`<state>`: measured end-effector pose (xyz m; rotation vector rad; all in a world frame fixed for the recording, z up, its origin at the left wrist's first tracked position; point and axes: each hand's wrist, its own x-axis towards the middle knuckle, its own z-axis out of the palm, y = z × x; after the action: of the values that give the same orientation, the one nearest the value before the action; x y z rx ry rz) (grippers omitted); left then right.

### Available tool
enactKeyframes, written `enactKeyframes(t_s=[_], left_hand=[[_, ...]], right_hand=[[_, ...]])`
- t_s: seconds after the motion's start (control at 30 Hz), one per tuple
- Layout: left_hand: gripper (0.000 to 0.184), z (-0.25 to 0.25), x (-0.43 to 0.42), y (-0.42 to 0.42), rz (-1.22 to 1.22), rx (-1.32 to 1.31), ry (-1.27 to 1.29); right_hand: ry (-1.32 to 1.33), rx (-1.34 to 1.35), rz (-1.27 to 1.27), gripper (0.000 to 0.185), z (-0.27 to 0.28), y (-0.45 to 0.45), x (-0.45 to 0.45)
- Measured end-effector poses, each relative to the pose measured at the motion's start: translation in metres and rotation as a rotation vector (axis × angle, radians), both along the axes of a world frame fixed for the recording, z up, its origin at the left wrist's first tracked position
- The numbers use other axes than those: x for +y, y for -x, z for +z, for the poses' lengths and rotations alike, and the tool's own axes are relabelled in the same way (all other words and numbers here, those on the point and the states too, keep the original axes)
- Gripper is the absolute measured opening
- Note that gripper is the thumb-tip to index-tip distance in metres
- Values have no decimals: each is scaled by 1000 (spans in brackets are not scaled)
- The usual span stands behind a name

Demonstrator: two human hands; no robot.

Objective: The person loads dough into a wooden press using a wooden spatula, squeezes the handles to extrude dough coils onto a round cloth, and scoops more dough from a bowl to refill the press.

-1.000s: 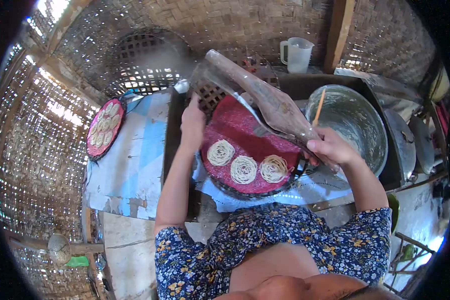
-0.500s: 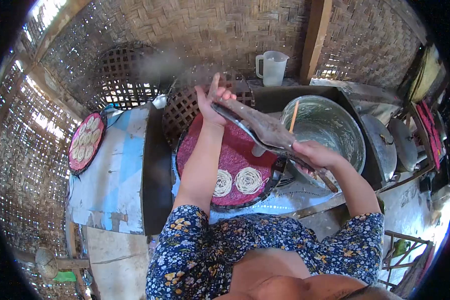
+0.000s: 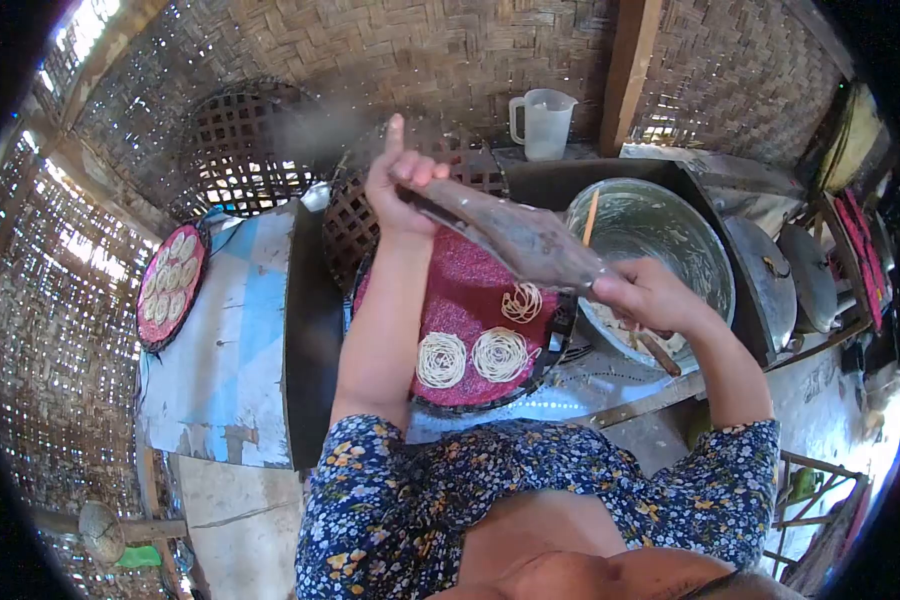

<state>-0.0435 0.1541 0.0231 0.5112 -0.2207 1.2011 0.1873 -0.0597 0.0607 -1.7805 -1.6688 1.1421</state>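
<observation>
A: Where is the long tool [image 3: 530,235] relative to the hands?

B: Between them, slanting above the red tray [image 3: 460,280]. The left hand [image 3: 405,185] has its far end, fingers curled over it and the index finger pointing out. The right hand [image 3: 650,298] is closed around the near end, thumb on top.

A: What lies under it?

B: A small, loose coil of strands [image 3: 521,303] sits on the red tray, just below the tool's edge. Two fuller coils, the left one [image 3: 441,360] and the right one [image 3: 500,355], lie side by side nearer the person.

A: And around the right hand?

B: It is above the near edge of a big basin [image 3: 660,230] with pale stuff smeared inside. A thin wooden stick [image 3: 591,215] leans there, and a translucent pitcher [image 3: 545,125] stands behind.

A: Anything on the left?

B: A small round tray [image 3: 162,330] of pale coils, at the edge of the blue-and-white worktop [image 3: 230,370].
</observation>
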Motion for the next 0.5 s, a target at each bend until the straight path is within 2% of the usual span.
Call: enactKeyframes(t_s=[0.03, 0.07, 0.2, 0.3, 0.33, 0.5], left_hand=[[39, 3, -3, 4, -7, 7, -12], [37, 6, -11, 6, 19, 42, 28], [34, 1, -36, 2, 9, 36, 25], [34, 2, -35, -3, -32, -22, -11], [33, 5, -32, -3, -40, -37, -32], [33, 27, -18, 9, -41, -37, -105]], right_hand=[[-1, 42, 15, 45, -3, 1, -1], [55, 37, 14, 55, -7, -1, -4], [62, -1, -5, 55, 8, -3, -22], [-90, -102, 5, 55, 14, -8, -23], [-143, -214, 6, 56, 17, -8, -19], [-212, -205, -1, 54, 26, 7, -11]])
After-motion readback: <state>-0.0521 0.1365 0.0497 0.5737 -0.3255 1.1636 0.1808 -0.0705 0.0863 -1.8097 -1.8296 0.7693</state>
